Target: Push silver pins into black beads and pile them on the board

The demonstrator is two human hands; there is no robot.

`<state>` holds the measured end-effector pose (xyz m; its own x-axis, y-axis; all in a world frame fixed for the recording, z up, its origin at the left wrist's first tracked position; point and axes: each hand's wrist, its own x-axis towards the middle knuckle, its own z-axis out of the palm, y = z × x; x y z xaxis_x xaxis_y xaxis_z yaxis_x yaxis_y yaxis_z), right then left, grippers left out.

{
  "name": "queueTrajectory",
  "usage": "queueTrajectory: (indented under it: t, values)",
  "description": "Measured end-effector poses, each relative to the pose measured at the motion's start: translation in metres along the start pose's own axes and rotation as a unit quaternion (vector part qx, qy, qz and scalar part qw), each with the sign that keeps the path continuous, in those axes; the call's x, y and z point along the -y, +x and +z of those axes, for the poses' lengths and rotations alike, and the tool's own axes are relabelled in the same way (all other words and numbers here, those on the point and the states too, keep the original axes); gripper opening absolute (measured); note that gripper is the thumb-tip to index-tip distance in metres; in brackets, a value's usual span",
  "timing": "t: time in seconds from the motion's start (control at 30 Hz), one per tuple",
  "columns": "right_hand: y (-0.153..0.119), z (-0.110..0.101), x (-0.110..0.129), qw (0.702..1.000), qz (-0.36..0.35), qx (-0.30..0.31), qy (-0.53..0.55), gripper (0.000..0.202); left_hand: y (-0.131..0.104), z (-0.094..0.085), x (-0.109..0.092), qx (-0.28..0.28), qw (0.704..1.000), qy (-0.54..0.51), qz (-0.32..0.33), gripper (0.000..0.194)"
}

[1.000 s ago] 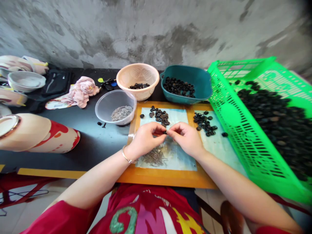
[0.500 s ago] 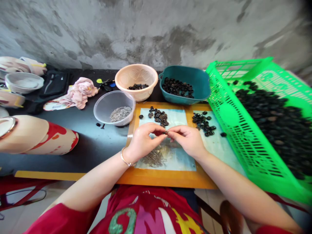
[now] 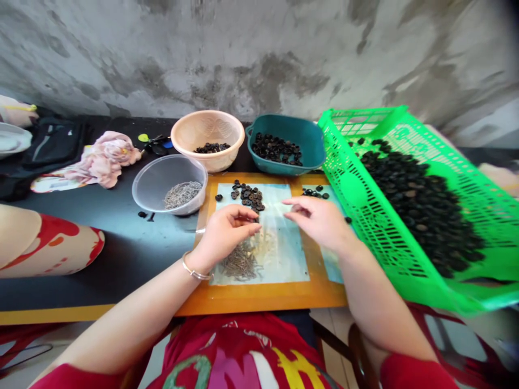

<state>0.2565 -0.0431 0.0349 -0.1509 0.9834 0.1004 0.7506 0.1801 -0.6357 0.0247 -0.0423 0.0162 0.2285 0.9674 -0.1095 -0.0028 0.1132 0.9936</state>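
My left hand (image 3: pixel 223 233) hovers over the light blue sheet, thumb and fingers close together around a small dark piece at the tips. To its right my right hand (image 3: pixel 318 221) is apart from it, thumb and fingers parted with nothing visible between them. Small dark round pieces (image 3: pixel 252 199) lie on the sheet just beyond my left hand. Nearer me, a pile of thin metal pins (image 3: pixel 240 262) rests on the sheet. More dark pieces (image 3: pixel 314 192) lie beyond my right hand, partly hidden by it.
A clear bowl (image 3: pixel 141 183) holds silvery pins. Behind stand a peach bowl (image 3: pixel 178 129) and a teal basin (image 3: pixel 312 140) with dark pieces. A green crate (image 3: pixel 365 216) full of dark pieces fills the right. At left are a pink cloth (image 3: pixel 106 156) and a red-and-cream container (image 3: pixel 60 246).
My hands, which met at the fingertips over a small piece, have separated; my right hand has moved right and opened. The camera view has shifted to the right.
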Motion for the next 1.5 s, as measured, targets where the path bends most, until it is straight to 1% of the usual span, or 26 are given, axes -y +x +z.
queueTrajectory:
  t: [0.03,0.1,0.17,0.23,0.3,0.37,0.43,0.47,0.53,0.6,0.63,0.7,0.77,0.83,0.93,1.03,1.1,1.2,1.37,1.5]
  values:
    - [0.001,-0.01,-0.007,0.998,0.017,0.009,-0.062,0.025,0.001,0.0,-0.001,0.006,0.998,-0.051,-0.021,0.028]
    - [0.004,-0.025,-0.02,0.984,0.045,0.049,-0.164,0.024,0.002,-0.001,-0.002,0.018,0.99,-0.126,-0.053,0.031]
    - [0.006,-0.032,-0.029,0.969,0.062,0.089,-0.223,0.025,0.003,-0.002,-0.003,0.029,0.983,-0.162,-0.079,0.032]
    - [0.007,-0.033,-0.035,0.959,0.074,0.111,-0.249,0.025,0.003,-0.003,-0.004,0.04,0.977,-0.178,-0.108,0.031]
    - [0.008,-0.032,-0.038,0.956,0.079,0.115,-0.257,0.024,0.003,-0.004,-0.005,0.047,0.972,-0.19,-0.133,0.03]
    - [0.009,-0.031,-0.039,0.96,0.073,0.109,-0.249,0.019,0.002,-0.004,-0.006,0.051,0.967,-0.2,-0.149,0.031]
    - [0.009,-0.03,-0.036,0.972,0.056,0.1,-0.204,0.014,0.001,-0.004,-0.007,0.05,0.966,-0.207,-0.149,0.031]
    - [0.009,-0.029,-0.032,0.981,0.047,0.093,-0.163,0.012,0.001,-0.003,-0.008,0.048,0.967,-0.206,-0.143,0.03]
    - [0.007,-0.022,-0.021,0.996,0.034,0.069,-0.051,0.012,0.0,-0.003,-0.008,0.043,0.972,-0.198,-0.122,0.031]
    - [0.003,-0.011,-0.006,0.995,0.031,0.046,0.085,0.016,-0.001,-0.002,-0.007,0.032,0.978,-0.184,-0.091,0.032]
    - [0.001,-0.003,0.002,0.986,0.031,0.039,0.156,0.02,-0.002,-0.001,-0.007,0.027,0.982,-0.174,-0.074,0.033]
    - [-0.003,0.013,0.012,0.958,0.034,0.043,0.282,0.026,-0.005,0.0,-0.008,0.015,0.987,-0.151,-0.044,0.032]
    - [-0.006,0.027,0.016,0.927,0.036,0.05,0.369,0.027,-0.007,0.001,-0.011,0.005,0.992,-0.127,-0.022,0.029]
    - [-0.007,0.038,0.015,0.901,0.036,0.056,0.429,0.027,-0.01,0.002,-0.013,-0.004,0.994,-0.111,-0.005,0.026]
    - [-0.007,0.046,0.01,0.868,0.034,0.07,0.491,0.026,-0.013,0.004,-0.016,-0.011,0.995,-0.095,0.019,0.025]
    - [-0.008,0.046,0.01,0.854,0.034,0.077,0.514,0.025,-0.015,0.004,-0.015,-0.008,0.996,-0.084,0.036,0.023]
    - [-0.008,0.046,0.012,0.856,0.033,0.074,0.51,0.025,-0.015,0.004,-0.014,-0.002,0.996,-0.074,0.044,0.022]
    - [-0.01,0.044,0.013,0.871,0.017,0.061,0.488,0.023,-0.016,0.003,-0.013,0.0,0.997,-0.045,0.064,0.02]
    - [-0.013,0.039,0.021,0.91,-0.009,0.023,0.414,0.02,-0.015,0.001,-0.012,-0.015,0.993,0.022,0.116,0.017]
    - [-0.017,0.035,0.028,0.938,-0.038,-0.009,0.344,0.018,-0.015,0.001,-0.011,-0.018,0.988,0.046,0.146,0.015]
